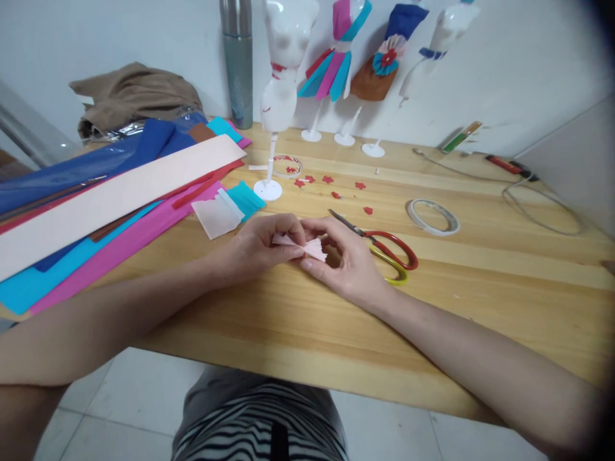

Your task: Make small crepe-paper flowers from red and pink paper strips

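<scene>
A small piece of pale pink pleated crepe paper [316, 248] is gathered at its middle and fans out at both ends like a bow. My left hand [254, 250] pinches it at the gathered middle between thumb and fingers. Curled around the paper's right end, my right hand [353, 266] has its thumb and fingertips at the paper; part of its grip is hidden. Just beyond my right hand lie scissors [391, 248] with one red and one yellow handle. Short white [216, 214] and turquoise [246, 200] paper pieces lie beyond my left hand.
Coloured crepe strips [120, 198] cover the table's left side. A bare mannequin [278, 102] stands ahead, with dressed mannequins [331, 70] along the wall. Red paper flowers [327, 180], a tape roll [433, 217], a cable [509, 186] and a bottle [238, 77] are also on the table.
</scene>
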The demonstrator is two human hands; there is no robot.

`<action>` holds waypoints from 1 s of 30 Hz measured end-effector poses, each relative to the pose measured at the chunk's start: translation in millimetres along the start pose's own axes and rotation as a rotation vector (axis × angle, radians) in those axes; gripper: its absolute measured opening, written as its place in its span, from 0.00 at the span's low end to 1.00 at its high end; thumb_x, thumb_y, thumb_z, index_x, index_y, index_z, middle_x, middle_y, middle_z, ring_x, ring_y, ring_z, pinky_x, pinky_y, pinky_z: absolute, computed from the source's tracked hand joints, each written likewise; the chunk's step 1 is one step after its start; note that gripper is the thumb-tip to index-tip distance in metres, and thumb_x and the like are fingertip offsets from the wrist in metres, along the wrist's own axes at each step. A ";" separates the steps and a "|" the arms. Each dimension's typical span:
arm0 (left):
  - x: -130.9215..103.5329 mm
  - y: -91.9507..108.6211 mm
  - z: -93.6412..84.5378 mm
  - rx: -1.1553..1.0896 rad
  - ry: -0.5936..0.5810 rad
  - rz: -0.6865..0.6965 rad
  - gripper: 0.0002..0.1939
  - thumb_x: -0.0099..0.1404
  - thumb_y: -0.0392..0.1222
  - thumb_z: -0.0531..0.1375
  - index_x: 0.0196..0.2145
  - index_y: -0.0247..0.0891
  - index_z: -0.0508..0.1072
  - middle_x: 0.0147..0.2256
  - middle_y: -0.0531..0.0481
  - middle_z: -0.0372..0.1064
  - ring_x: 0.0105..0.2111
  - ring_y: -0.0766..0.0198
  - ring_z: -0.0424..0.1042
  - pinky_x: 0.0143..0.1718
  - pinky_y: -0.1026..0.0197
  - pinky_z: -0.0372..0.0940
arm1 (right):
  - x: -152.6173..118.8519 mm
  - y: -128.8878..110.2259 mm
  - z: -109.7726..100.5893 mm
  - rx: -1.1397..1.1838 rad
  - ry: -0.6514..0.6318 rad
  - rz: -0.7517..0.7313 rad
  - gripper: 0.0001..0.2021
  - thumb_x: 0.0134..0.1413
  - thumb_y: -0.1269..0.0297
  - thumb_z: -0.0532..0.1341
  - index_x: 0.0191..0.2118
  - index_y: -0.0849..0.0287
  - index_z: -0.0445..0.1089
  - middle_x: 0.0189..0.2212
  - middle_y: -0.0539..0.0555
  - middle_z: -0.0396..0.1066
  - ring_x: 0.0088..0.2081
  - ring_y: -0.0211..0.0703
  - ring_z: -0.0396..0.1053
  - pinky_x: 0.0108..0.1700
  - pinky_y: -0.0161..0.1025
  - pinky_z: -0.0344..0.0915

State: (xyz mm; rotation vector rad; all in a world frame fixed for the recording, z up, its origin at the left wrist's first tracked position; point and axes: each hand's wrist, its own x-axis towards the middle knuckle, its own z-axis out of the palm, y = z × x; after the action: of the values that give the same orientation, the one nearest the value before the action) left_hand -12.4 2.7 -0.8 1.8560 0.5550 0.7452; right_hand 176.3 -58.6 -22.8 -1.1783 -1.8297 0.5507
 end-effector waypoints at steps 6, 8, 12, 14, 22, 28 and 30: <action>-0.8 0.7 2.8 0.063 0.042 -0.042 0.04 0.58 0.37 0.62 0.27 0.35 0.70 0.26 0.55 0.68 0.28 0.69 0.65 0.31 0.66 0.61 | 0.3 -5.5 0.6 -0.047 0.032 -0.009 0.10 0.54 0.58 0.67 0.38 0.56 0.71 0.32 0.53 0.71 0.28 0.39 0.66 0.29 0.39 0.63; -1.2 -0.1 3.3 0.056 0.057 -0.054 0.05 0.58 0.38 0.62 0.27 0.35 0.70 0.26 0.55 0.67 0.28 0.69 0.66 0.31 0.66 0.61 | 0.6 -6.3 1.0 -0.066 0.054 -0.036 0.09 0.54 0.59 0.66 0.37 0.57 0.70 0.29 0.51 0.71 0.27 0.38 0.65 0.30 0.39 0.63; -1.4 -1.5 4.0 0.049 0.063 -0.031 0.05 0.58 0.37 0.62 0.27 0.35 0.70 0.25 0.55 0.67 0.27 0.71 0.65 0.30 0.67 0.60 | 0.2 -6.7 1.2 -0.055 0.069 -0.060 0.07 0.55 0.60 0.65 0.34 0.57 0.69 0.26 0.49 0.69 0.25 0.36 0.63 0.28 0.37 0.61; -1.5 -1.8 4.6 0.060 0.064 -0.016 0.04 0.58 0.36 0.62 0.27 0.35 0.71 0.25 0.55 0.67 0.27 0.71 0.64 0.29 0.67 0.59 | -0.3 -6.8 1.1 -0.049 0.073 -0.054 0.07 0.56 0.60 0.65 0.32 0.57 0.68 0.24 0.49 0.68 0.24 0.35 0.63 0.27 0.36 0.60; -2.4 -6.2 6.8 0.187 0.117 0.028 0.09 0.57 0.37 0.65 0.37 0.35 0.73 0.32 0.52 0.73 0.31 0.68 0.71 0.34 0.65 0.65 | -0.4 -7.4 2.0 -0.052 0.125 -0.078 0.07 0.56 0.67 0.62 0.28 0.56 0.66 0.22 0.48 0.68 0.23 0.36 0.63 0.26 0.36 0.60; -4.2 -4.0 6.1 0.346 0.098 0.040 0.12 0.58 0.39 0.66 0.41 0.35 0.75 0.36 0.50 0.77 0.34 0.66 0.74 0.37 0.65 0.66 | 0.5 -7.9 2.4 -0.108 0.148 -0.128 0.07 0.55 0.68 0.62 0.27 0.56 0.65 0.22 0.48 0.67 0.23 0.36 0.63 0.26 0.35 0.60; -5.1 -3.2 6.7 0.408 0.107 0.058 0.07 0.60 0.39 0.65 0.37 0.35 0.76 0.31 0.52 0.76 0.30 0.68 0.72 0.33 0.66 0.65 | 0.3 -7.6 2.3 -0.130 0.155 -0.130 0.07 0.55 0.69 0.62 0.27 0.56 0.65 0.21 0.47 0.67 0.23 0.36 0.63 0.26 0.36 0.59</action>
State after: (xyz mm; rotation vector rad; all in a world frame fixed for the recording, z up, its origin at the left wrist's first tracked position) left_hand -11.3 -3.8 -7.0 2.2235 0.7696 0.8181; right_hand 170.5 -61.6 -18.3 -1.1443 -1.8144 0.2619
